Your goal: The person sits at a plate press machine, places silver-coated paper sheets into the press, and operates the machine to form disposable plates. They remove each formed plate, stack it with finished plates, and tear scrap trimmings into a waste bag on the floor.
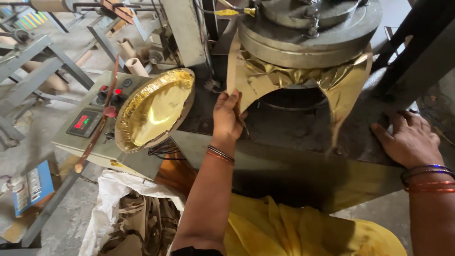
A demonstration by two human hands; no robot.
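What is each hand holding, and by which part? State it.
Left hand pinches the gold foil sheet at its left hanging edge. Right hand holds nothing, resting flat on the machine table.

Crumpled gold foil sheet (246, 78) under press.

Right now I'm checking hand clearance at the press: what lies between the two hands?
In the head view, between the left hand and right hand lies the dark machine bed, with a hanging strip of gold foil sheet crossing it.
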